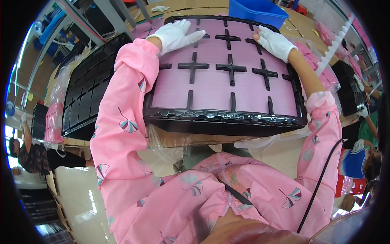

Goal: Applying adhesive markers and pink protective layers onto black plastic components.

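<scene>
A black plastic tray (pixel 225 116) lies in front of me, its compartments showing pink sheet material (pixel 211 95) between raised black cross-shaped dividers (pixel 231 70). My left hand (pixel 174 37), in a white glove, rests flat on the far left part of the tray, thumb spread toward the middle. Near the far right corner, my right hand (pixel 276 43) lies over the tray's edge with fingers stretched out; its white glove leaves some fingertips bare. Neither hand holds anything that I can see.
Black trays (pixel 91 87) stand to the left, beside pink pieces in clear plastic (pixel 55 118). A blue bin (pixel 258 14) sits behind the tray. More pink packs (pixel 310 55) lie to the right. Other people work at both sides. A black cable (pixel 321 183) hangs by my right arm.
</scene>
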`<state>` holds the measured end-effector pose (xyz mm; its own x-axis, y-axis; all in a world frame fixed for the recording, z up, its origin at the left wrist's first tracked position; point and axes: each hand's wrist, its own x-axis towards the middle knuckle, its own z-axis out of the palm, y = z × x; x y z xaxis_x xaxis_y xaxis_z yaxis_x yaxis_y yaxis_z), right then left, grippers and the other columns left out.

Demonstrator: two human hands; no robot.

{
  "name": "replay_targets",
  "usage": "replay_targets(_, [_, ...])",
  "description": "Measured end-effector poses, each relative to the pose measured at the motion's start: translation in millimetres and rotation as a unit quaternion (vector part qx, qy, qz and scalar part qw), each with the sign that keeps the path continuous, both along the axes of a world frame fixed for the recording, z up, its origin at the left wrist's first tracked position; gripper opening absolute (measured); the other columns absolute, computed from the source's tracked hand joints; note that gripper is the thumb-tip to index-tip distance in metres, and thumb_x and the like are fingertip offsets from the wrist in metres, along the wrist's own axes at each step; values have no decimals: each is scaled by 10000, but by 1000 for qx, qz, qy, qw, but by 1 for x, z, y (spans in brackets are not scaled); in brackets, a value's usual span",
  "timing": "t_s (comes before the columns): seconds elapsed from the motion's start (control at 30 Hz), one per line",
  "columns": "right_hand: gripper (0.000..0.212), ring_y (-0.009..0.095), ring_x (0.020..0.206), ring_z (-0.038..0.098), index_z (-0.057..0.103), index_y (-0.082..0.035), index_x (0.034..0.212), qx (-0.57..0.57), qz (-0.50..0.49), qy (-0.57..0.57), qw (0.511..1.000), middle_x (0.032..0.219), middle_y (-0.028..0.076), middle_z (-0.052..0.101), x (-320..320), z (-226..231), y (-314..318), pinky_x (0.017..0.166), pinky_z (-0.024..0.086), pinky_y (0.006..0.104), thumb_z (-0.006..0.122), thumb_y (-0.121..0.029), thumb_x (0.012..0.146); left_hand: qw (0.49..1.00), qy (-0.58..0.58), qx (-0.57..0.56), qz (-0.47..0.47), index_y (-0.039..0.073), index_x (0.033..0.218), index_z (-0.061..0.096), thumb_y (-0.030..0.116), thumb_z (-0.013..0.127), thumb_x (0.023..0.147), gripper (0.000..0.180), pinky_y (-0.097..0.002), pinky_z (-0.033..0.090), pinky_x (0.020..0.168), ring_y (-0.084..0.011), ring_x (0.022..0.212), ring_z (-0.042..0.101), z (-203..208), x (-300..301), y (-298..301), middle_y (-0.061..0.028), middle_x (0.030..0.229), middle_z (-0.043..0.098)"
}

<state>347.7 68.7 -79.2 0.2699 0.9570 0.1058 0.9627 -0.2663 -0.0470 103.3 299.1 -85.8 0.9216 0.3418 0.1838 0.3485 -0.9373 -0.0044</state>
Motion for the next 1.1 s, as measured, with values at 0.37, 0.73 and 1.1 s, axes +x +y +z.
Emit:
replay_targets(0.37, [655, 364, 1146, 512, 442, 75, 1269, 54, 20, 8, 998, 1274, 243, 498, 5, -8, -7, 980, 384, 346, 397, -488, 935, 999, 45, 13, 26, -11, 1287, 442, 741, 277, 821, 900, -408, 297, 1054, -409, 1250, 377, 1, 1, -2, -213, 1403, 363])
replay_targets(0.73, [696, 403, 1154, 483, 456, 105, 1238, 23, 18, 17, 999, 1235, 265, 513, -4, -3, -25, 992, 378, 374, 386, -513, 926, 995, 95, -14, 9, -43, 1301, 415, 695, 332, 840, 874, -381, 306, 1052, -361, 1259, 387, 18, -17, -21, -233, 1365, 396])
replay_targets(1.1, [641, 376, 1104, 532, 479, 68, 1231, 30, 13, 42, 999, 1177, 245, 561, -5, 0, -10, 956, 403, 373, 413, -491, 925, 993, 92, 20, 77, -35, 1368, 338, 704, 331, 838, 909, -328, 254, 1094, -325, 1320, 328, 13, -6, -11, -223, 1413, 344])
